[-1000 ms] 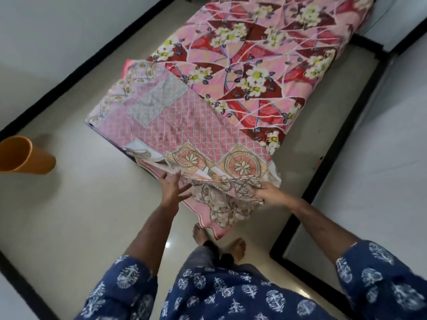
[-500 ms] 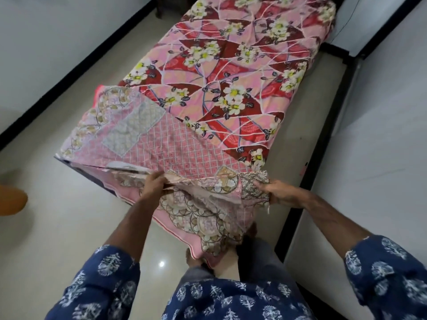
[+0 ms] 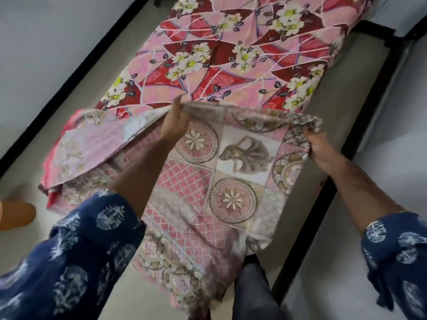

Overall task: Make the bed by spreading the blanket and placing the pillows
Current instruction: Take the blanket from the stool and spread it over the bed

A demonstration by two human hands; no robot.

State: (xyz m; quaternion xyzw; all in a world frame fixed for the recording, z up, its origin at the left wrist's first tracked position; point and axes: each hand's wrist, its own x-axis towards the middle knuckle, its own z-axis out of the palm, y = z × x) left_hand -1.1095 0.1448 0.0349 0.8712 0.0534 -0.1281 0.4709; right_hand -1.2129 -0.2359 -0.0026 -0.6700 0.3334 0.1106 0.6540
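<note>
A pink patchwork blanket with round flower medallions lies partly folded over the foot of the bed. Its near part hangs down toward my legs. My left hand grips the blanket's top edge near the middle, raised above the mattress. My right hand holds the same edge at its right corner. The stretch between my hands is lifted and taut. The bed is covered by a pink and red sheet with white flowers and stretches away from me. No pillows are in view.
An orange bucket lies on the floor at the left edge. Pale floor with black border strips runs along both sides of the bed. A white wall stands close on the right. My legs are below the blanket.
Both hands have lifted the blanket's edge up and forward over the bed, unfolding a layer that now hangs toward me. The view has moved closer to the bed.
</note>
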